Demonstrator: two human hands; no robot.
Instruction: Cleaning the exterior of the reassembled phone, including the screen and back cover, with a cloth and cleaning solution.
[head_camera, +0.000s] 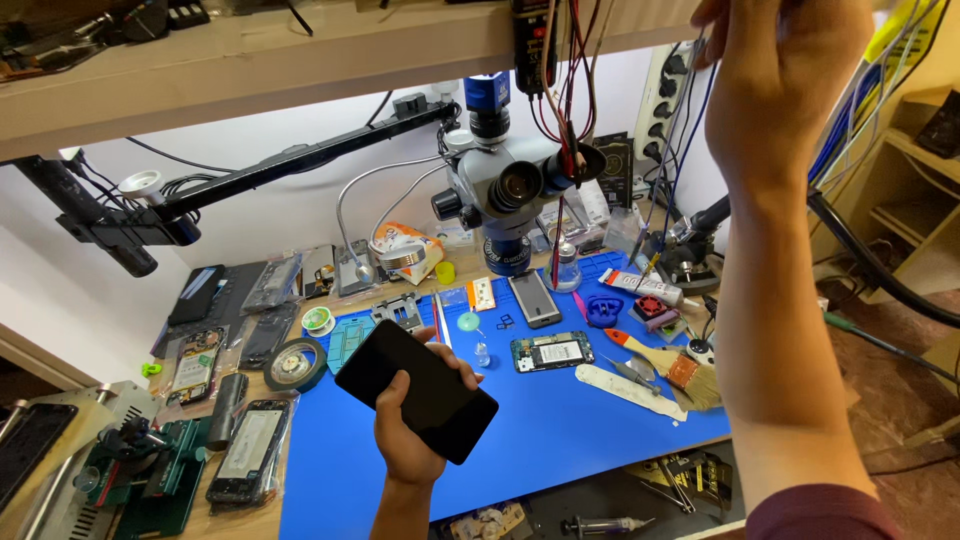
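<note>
My left hand (408, 432) holds a black smartphone (416, 390) by its lower part, screen dark, tilted above the blue work mat (540, 420). My right hand (785, 75) is raised high at the top right, up by the hanging cables (690, 110) under the wooden shelf (250, 60). Its fingers run past the top edge of the view, so what they grip is hidden. My right forearm comes down the right side of the view. An opened phone body (552, 351) lies on the mat to the right of the held phone.
A stereo microscope (500, 190) on a black boom arm (250, 180) hangs over the mat's far side. A paintbrush (665, 362), tweezers, small tubes and parts lie on the right. Several phones and screens (240, 440) are stacked at left beside a tape roll (294, 363).
</note>
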